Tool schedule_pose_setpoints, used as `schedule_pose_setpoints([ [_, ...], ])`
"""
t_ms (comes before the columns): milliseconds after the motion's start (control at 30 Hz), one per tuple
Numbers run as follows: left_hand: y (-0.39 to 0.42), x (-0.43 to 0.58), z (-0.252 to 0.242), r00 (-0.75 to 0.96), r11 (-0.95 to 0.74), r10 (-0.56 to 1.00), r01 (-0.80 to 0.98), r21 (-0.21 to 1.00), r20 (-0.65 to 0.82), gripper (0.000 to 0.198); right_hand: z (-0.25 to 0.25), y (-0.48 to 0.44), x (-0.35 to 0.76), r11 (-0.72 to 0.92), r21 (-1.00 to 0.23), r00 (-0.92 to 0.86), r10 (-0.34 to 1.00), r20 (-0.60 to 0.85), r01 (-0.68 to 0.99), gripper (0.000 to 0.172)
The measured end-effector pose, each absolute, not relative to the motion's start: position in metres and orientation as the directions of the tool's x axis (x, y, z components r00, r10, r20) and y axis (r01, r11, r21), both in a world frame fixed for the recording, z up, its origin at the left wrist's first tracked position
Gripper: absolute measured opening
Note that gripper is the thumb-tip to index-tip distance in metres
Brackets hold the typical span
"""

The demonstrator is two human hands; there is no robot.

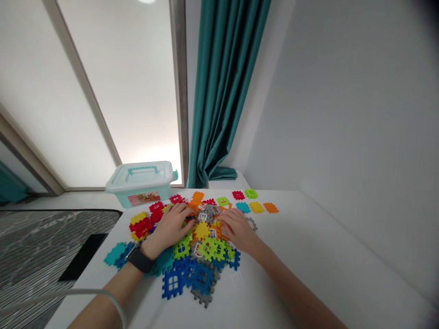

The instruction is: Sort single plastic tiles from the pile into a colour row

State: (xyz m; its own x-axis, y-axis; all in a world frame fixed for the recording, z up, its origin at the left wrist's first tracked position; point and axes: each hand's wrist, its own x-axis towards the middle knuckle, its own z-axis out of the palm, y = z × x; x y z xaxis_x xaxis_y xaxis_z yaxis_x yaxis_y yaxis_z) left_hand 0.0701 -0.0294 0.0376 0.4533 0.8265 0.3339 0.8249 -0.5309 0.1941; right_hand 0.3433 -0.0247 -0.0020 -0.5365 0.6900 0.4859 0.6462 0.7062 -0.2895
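Observation:
A heap of toothed plastic building tiles lies on the white table (281, 274). My left hand (173, 225), with a dark smartwatch (140, 259) on its wrist, reaches over the heap's left side. Its thumb and fingers are apart, beside grey tiles (208, 213). My right hand (238, 228) rests at the heap's right side with fingers stretched over orange tiles (215, 230); its fingertips touch the pieces. Between the hands lies a yellow tile (201, 230). Closer to me are lime green tiles (213, 249) and blue window tiles (172, 282). Neither hand visibly holds a tile.
A lidded teal storage box (142, 183) stands at the back left. Single tiles lie in rows at the back right, including a yellow one (256, 207). Red tiles (141, 226) and turquoise tiles (115, 253) lie left. A pale cable (99, 291) crosses the lower left.

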Motion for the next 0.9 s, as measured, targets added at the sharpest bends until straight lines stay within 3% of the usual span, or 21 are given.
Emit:
schedule_pose_setpoints([
  [300,-0.045,0.067,0.023,0.415,-0.572,0.779,0.778,0.26,0.47,0.019,-0.009,-0.048,0.375,0.633,-0.275,-0.494,0.753,0.434,0.723,0.033],
  [567,-0.049,0.069,0.017,0.464,-0.597,0.765,0.771,0.222,0.447,0.018,-0.014,-0.052,0.371,0.599,-0.25,-0.499,0.787,0.364,0.761,0.031],
  [900,-0.052,0.073,0.018,0.473,-0.599,0.776,0.76,0.252,0.417,0.021,-0.02,-0.047,0.372,0.596,-0.336,-0.448,0.788,0.423,0.73,0.031],
])
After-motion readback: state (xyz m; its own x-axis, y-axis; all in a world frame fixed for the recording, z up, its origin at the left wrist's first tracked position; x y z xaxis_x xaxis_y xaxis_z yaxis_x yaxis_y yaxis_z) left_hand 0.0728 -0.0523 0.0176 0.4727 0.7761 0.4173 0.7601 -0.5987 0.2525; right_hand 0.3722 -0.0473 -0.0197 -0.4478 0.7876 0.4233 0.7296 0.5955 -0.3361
